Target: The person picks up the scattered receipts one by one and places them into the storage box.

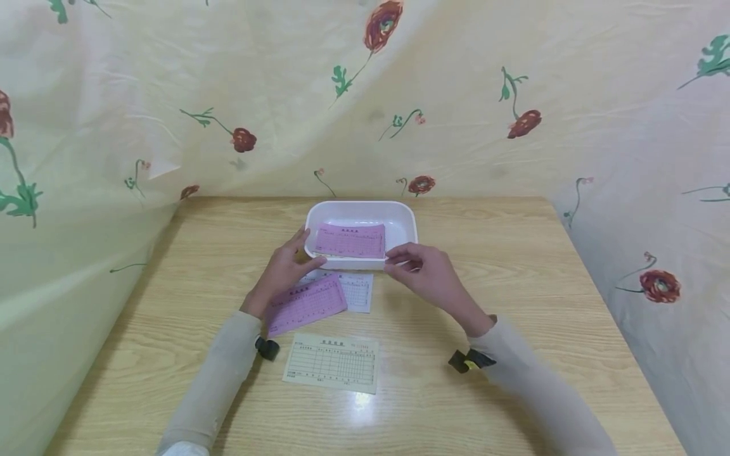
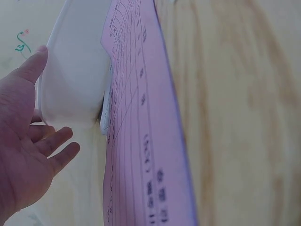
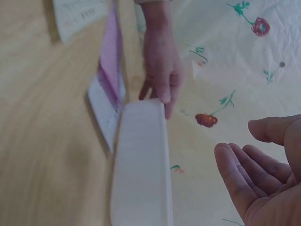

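Observation:
A white plastic tray (image 1: pixel 402 221) stands on the table, with pink printed slips (image 1: pixel 350 242) lying inside. My left hand (image 1: pixel 288 263) holds the tray's left end, thumb at the front rim and fingers round the side. At the front right corner is my right hand (image 1: pixel 424 272), its fingertips close to the rim. Nothing shows between those loosely bent fingers in the right wrist view. In front of the tray, another pink slip (image 1: pixel 308 305) overlaps a white slip (image 1: pixel 359 292). Nearer to me lies a pale yellow slip (image 1: pixel 332 364), printed with a grid.
The wood-grain table (image 1: pixel 496 247) extends to both sides of the tray. A flowered cloth (image 1: pixel 296 82) hangs behind it and along both sides. Dark straps (image 1: pixel 267 348) are on both wrists.

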The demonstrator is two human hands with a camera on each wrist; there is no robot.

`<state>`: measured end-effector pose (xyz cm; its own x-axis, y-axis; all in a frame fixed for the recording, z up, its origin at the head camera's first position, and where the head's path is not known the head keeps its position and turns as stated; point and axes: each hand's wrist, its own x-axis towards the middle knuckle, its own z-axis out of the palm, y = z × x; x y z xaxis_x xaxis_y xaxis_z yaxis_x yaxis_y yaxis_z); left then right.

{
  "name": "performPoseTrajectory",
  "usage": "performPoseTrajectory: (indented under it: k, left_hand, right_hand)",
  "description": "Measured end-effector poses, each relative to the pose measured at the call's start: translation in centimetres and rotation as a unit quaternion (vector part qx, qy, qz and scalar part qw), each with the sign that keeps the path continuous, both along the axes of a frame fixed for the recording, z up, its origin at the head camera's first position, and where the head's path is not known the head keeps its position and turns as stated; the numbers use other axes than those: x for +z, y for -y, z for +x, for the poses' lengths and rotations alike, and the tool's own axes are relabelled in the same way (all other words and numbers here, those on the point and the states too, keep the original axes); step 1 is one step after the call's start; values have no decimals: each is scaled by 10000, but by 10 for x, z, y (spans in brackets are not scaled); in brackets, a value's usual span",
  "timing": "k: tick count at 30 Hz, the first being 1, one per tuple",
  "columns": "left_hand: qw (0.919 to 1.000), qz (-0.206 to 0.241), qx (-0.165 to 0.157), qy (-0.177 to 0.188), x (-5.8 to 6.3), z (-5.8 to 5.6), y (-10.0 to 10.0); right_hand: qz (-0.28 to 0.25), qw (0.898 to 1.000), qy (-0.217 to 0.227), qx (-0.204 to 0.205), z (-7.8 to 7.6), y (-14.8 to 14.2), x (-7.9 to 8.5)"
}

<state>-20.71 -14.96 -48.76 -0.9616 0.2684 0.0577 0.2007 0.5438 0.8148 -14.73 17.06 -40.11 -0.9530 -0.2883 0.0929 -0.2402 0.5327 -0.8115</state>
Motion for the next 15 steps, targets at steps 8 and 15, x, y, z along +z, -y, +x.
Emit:
performPoseTrajectory:
  k: [8, 15]
  left_hand:
    - [10000, -21, -14, -62, -2, 0, 0]
    - [10000, -9, -20, -69, 0, -1, 0]
  right_hand:
    - [-20, 9992, 342, 207, 23, -4, -22]
    - [249, 9959, 730, 483, 34, -2, -40]
